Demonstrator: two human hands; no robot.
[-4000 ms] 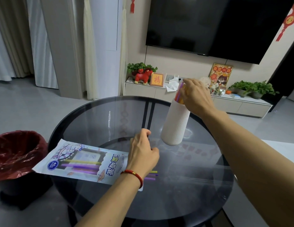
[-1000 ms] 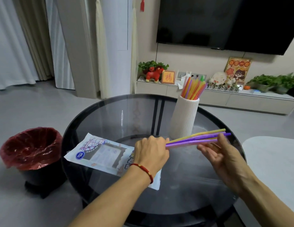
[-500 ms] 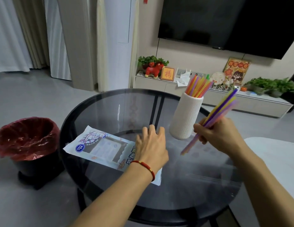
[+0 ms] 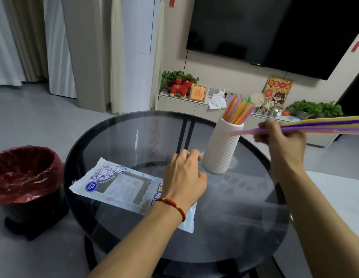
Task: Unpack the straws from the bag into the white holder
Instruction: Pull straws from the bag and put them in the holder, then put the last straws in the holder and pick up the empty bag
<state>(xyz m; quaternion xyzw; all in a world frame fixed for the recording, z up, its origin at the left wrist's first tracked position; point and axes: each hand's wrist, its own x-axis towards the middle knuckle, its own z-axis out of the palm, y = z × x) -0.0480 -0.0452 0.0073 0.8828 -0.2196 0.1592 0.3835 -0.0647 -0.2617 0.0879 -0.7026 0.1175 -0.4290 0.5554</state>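
my right hand point(image 4: 282, 140) at 3 o'clock grips a bundle of straws point(image 4: 323, 125) level beside the white holder point(image 4: 222, 149). my left hand point(image 4: 184, 175), fingers loosely curled, rests on the bag point(image 4: 116, 183) at 8 o'clock on the table point(image 4: 224, 227).

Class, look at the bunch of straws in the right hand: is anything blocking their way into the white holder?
Only partly. The right hand grips a bunch of straws beside the holder, whose mouth is already crowded with straws. Nothing else stands between them.
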